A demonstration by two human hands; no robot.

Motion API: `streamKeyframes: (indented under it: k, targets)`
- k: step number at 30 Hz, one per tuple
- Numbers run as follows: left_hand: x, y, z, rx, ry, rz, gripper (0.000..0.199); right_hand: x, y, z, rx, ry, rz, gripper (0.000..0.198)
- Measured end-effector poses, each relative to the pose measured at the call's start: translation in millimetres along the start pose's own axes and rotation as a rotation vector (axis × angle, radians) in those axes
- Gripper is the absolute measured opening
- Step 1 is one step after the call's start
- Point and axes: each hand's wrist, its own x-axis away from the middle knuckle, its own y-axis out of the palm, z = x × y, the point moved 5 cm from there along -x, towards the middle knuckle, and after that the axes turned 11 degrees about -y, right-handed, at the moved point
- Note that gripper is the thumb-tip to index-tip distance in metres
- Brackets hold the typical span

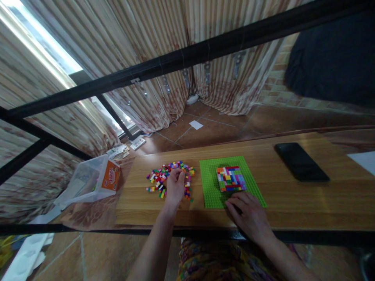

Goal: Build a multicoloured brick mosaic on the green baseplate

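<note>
My left hand (175, 188) is over a loose heap of small coloured building bricks (160, 175). Its fingers are curled together, and whatever may be between them is hidden. To the right lies a green studded baseplate (208, 183), which carries a flat, roughly square block of bricks (231, 178) in many colours. My right hand (249, 214) rests at the near edge of this baseplate, just below the block. Its fingers are loosely bent and apart, and no brick shows in them.
A black phone (301, 161) lies on the wooden board (263, 156) to the right. At the left stands a clear plastic box (88, 179) with an orange label. A dark metal bar (164, 66) crosses in front of the curtains. White paper (365, 162) lies far right.
</note>
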Motion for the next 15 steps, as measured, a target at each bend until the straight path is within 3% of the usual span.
streamKeyframes:
  k: [6, 15]
  targets:
    - [12, 6, -3, 0.253, -0.136, -0.097, 0.032, -2, -2, -2, -0.002, -0.002, -0.002, 0.018]
    - [17, 2, -14, 0.195, -0.134, -0.016, 0.027, -2, -3, -2, 0.002, 0.007, 0.010, 0.018]
